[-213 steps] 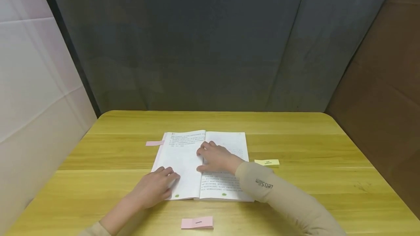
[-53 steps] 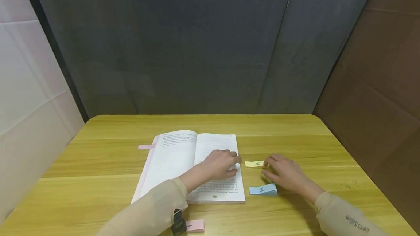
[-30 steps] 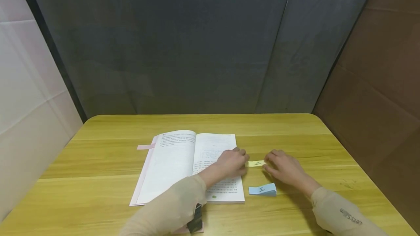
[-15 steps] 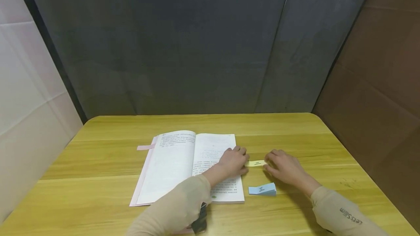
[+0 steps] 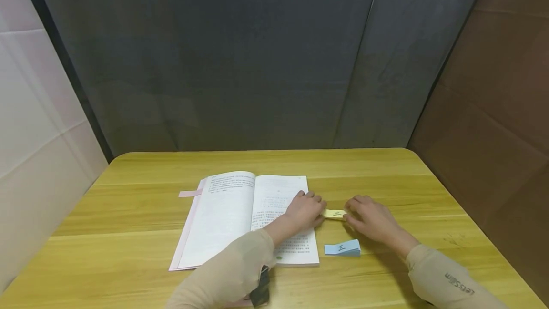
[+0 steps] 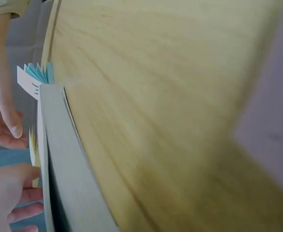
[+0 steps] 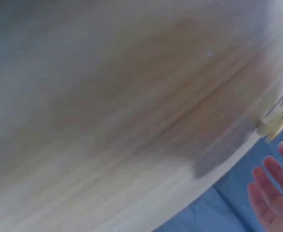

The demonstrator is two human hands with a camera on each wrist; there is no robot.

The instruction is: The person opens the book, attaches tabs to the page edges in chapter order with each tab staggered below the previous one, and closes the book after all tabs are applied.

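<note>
My left hand (image 5: pixel 302 211) lies over the right page of an open book (image 5: pixel 223 223), its fingers gripping the left end of a yellow sticky note pad (image 5: pixel 333 214) just past the page edge. At the pad's other end, my right hand (image 5: pixel 372 219) pinches with thumb and fingers. In the left wrist view, the pad's yellow leaves (image 6: pixel 33 142) fan slightly between both hands. The right wrist view catches several fingers of the right hand (image 7: pixel 275 191) beside the pad. Two dark strokes mark its top sheet.
A blue sticky note pad (image 5: pixel 342 248) with three strokes lies nearer the person. A pink note (image 5: pixel 189 193) sticks out from the book's left edge. Pink paper (image 5: pixel 241 303) shows partly under the left wrist's black strap (image 5: pixel 260 289). Dark cloth (image 5: pixel 257 61) hangs behind the table.
The left hand has gone from the left page across to the yellow pad, and the right hand from the book to its right end. The blue pad came into view. Lately the hands barely moved.
</note>
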